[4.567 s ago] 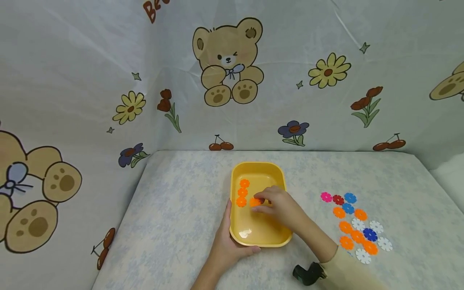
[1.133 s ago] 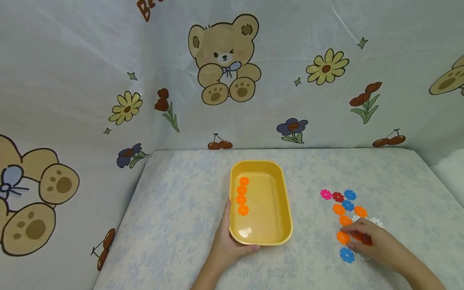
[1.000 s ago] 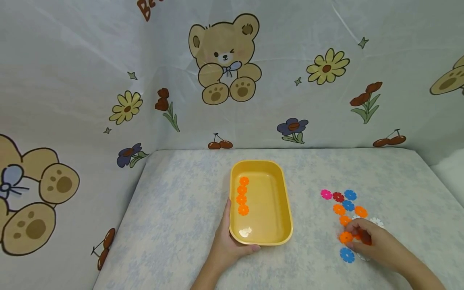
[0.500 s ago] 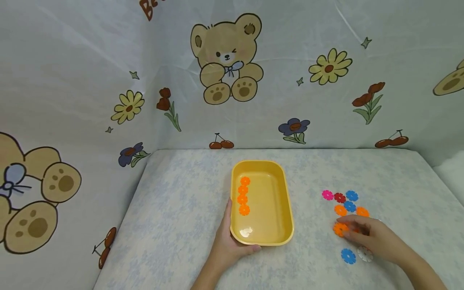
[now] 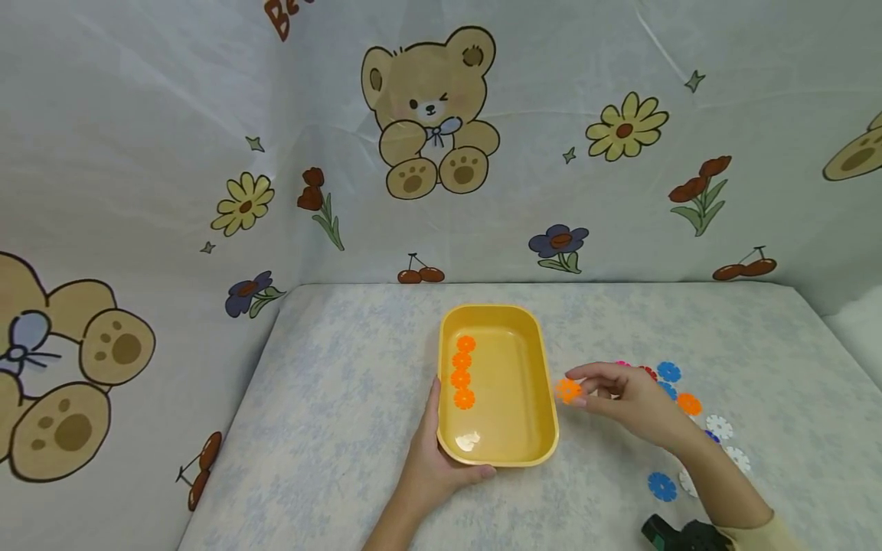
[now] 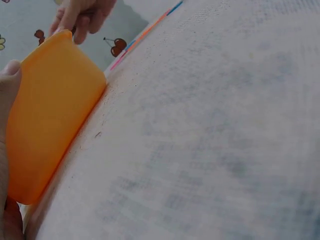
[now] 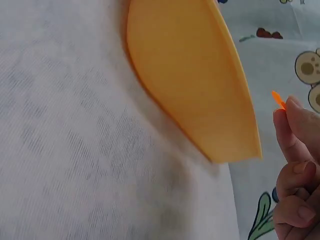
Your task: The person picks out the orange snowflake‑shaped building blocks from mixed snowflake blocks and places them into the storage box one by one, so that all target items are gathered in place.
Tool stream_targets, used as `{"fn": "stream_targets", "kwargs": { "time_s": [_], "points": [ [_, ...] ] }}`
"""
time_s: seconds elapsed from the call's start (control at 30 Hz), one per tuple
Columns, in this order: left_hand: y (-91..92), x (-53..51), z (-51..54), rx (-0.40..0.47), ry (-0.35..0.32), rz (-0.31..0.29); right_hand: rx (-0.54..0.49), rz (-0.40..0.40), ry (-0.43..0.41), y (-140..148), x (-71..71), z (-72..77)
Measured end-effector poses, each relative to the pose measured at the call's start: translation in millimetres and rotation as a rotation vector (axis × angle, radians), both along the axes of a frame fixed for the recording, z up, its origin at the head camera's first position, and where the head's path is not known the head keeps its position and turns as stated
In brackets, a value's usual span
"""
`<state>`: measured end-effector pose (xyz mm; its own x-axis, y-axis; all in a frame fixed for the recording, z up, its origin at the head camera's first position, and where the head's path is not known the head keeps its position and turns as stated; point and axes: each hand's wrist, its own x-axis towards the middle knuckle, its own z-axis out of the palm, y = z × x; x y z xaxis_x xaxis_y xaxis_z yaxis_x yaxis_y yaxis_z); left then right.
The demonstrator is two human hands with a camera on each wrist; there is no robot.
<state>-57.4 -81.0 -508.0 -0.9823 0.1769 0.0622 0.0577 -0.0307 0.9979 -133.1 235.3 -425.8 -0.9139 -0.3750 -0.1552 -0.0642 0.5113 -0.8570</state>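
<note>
A yellow plastic tray [image 5: 513, 428] sits mid-table in the head view. Along its inner left side, several orange notched flower discs [image 5: 461, 378] form a column. My left hand [image 5: 434, 463] grips the tray's near left corner, fingers along the left wall and thumb at the front edge. Just off the tray's right rim, my right hand [image 5: 623, 398] pinches another orange flower disc [image 5: 568, 390] between thumb and fingertips. The right wrist view shows this disc [image 7: 278, 99] edge-on, above the tray's outer wall [image 7: 195, 80].
Loose discs lie to the right, partly hidden by my right arm: a blue one [image 5: 662, 486], an orange one [image 5: 689, 403], a white one [image 5: 720, 427] and others. A black device [image 5: 689, 536] is at my right wrist. A bear-print cloth [image 5: 441, 229] stands behind the table.
My right hand placed a fourth orange disc in the tray's column, went to the loose discs, picked up an orange one and carried it left to the tray. The left hand stayed put.
</note>
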Motion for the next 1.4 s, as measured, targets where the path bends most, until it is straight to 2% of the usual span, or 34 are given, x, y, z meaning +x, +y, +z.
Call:
{"fn": "stream_targets", "kwargs": {
  "time_s": [0.17,0.4,0.63,0.73,0.9,1.17,1.4],
  "points": [
    [0.5,-0.4,-1.9,0.000,0.021,-0.010,-0.054,0.084,-0.022,-40.4,-8.2,5.8],
    [0.1,-0.4,-0.6,0.000,0.011,-0.018,-0.085,0.189,-0.029,-87.7,-11.9,3.2],
    [-1.4,1.1,-1.3,-0.107,0.008,0.011,-0.081,0.267,-0.045,-113.7,-13.4,-3.3],
    [-2.2,1.4,-2.3,-0.134,0.012,0.015,-0.037,0.295,-0.034,-122.0,-12.9,-7.0],
    [-3.1,1.3,-3.0,-0.128,0.004,0.009,0.070,0.333,0.021,-133.3,-11.5,-14.5],
    [-3.1,1.0,-3.3,-0.132,0.003,0.011,0.238,0.308,0.105,-142.1,-9.3,-24.5],
    [-3.7,1.8,-3.0,-0.144,-0.011,0.017,0.315,0.314,0.210,-146.5,-5.2,-23.9]
  ]
}}
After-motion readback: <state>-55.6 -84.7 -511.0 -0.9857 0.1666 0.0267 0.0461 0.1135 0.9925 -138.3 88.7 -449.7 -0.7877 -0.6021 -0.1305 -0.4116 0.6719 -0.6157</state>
